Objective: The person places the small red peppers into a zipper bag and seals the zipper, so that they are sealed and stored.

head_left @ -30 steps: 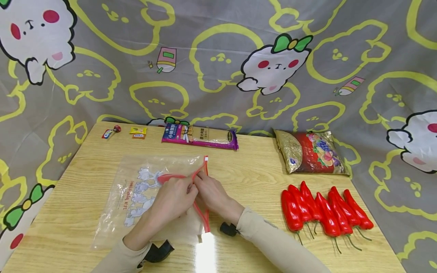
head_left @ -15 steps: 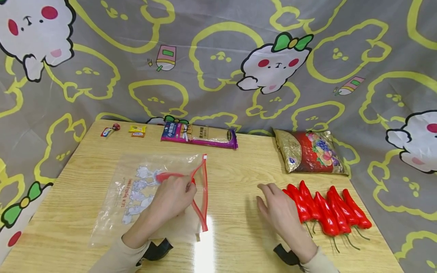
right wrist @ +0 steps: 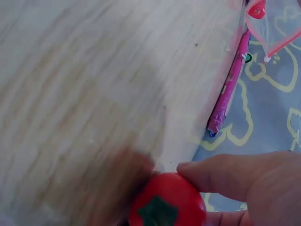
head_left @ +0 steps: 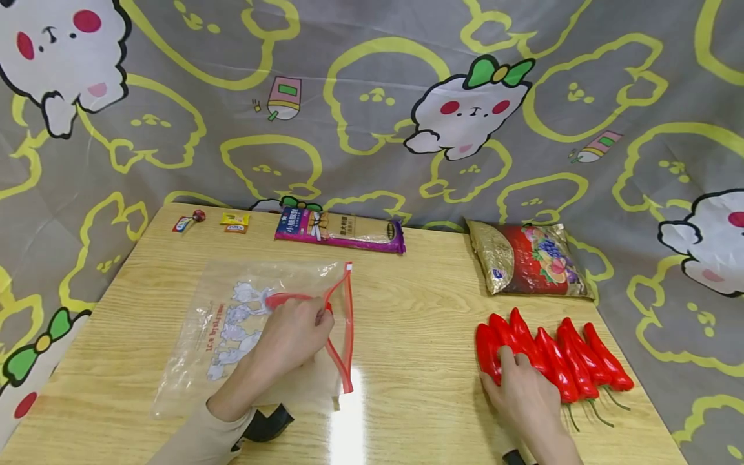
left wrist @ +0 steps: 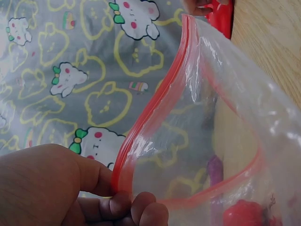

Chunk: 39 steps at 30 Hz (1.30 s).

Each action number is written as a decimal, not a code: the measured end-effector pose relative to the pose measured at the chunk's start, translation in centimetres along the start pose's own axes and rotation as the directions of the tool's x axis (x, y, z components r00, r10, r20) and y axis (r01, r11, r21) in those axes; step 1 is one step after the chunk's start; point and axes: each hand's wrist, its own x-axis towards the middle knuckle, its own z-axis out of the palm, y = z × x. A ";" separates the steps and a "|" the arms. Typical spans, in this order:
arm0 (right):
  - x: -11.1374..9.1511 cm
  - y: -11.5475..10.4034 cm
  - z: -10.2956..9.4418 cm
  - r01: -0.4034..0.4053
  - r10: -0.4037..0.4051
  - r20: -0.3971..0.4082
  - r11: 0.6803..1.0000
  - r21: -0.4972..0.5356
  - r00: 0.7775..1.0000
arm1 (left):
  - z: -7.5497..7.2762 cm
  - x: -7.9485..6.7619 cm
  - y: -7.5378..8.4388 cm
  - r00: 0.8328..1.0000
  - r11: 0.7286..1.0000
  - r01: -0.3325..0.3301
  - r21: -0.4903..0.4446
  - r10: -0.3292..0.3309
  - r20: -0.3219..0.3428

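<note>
A clear zip bag [head_left: 192, 349] with a red zip edge lies on the table at the left, its mouth facing right. My left hand [head_left: 296, 329] pinches the red edge and holds the mouth apart; in the left wrist view its thumb and fingers [left wrist: 99, 174] close on that strip. A red pepper [head_left: 281, 300] shows inside the bag, partly behind the hand. My right hand [head_left: 520, 387] is at the leftmost pepper [head_left: 487, 349] of a row of red peppers [head_left: 558, 365]. In the right wrist view, thumb and fingers grip that pepper's green-capped end [right wrist: 176, 197].
A purple-edged pasta pack [head_left: 343, 232] lies at the table's back. Left of it are small wrapped candies [head_left: 235, 223] and a lollipop [head_left: 199, 216]. A gold and red bag [head_left: 531, 258] lies back right. A patterned curtain [head_left: 372, 129] surrounds the table [head_left: 407, 310].
My right hand has let go of the bag's mouth and moved right, down onto the leftmost pepper. The left hand has stayed at the bag's edge.
</note>
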 end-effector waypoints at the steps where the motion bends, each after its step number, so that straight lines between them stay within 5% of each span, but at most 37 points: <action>1: 0.0 -0.1 0.1 -0.004 0.004 0.013 1.000 0.003 1.000 | 0.0 0.0 0.0 1.000 1.000 -0.002 -0.002 0.002 0.001; 6: 0.0 -0.3 0.3 0.015 -0.014 -0.025 1.000 0.008 1.000 | -0.1 -0.1 -0.1 1.000 1.000 -0.003 -0.012 0.003 0.006; 11: 0.6 -1.3 -0.1 0.151 -0.128 -0.221 0.984 0.094 0.967 | -0.1 0.0 -0.1 1.000 1.000 -0.008 -0.003 0.008 0.001; 14: 1.5 -3.4 -0.9 0.303 -0.234 -0.321 0.934 0.188 0.918 | -0.2 0.1 0.0 1.000 1.000 -0.011 0.002 0.011 -0.003; 17: 2.6 -6.5 -1.7 0.467 -0.357 -0.364 0.838 0.284 0.861 | -0.2 0.1 0.0 1.000 1.000 -0.011 0.000 0.011 0.000; 22: 3.5 -11.8 -2.1 0.612 -0.521 -0.325 0.707 0.354 0.790 | -0.2 0.0 0.0 0.999 1.000 0.017 -0.020 -0.016 0.031; 34: 5.5 -18.5 -0.7 0.733 -0.676 -0.283 0.631 0.253 0.680 | -0.1 -0.1 0.1 1.000 0.998 -0.029 0.053 0.028 0.008; 39: 6.5 -20.3 0.0 0.750 -0.700 -0.270 0.604 0.269 0.661 | -0.1 0.0 0.1 0.999 0.996 -0.033 0.085 0.033 0.001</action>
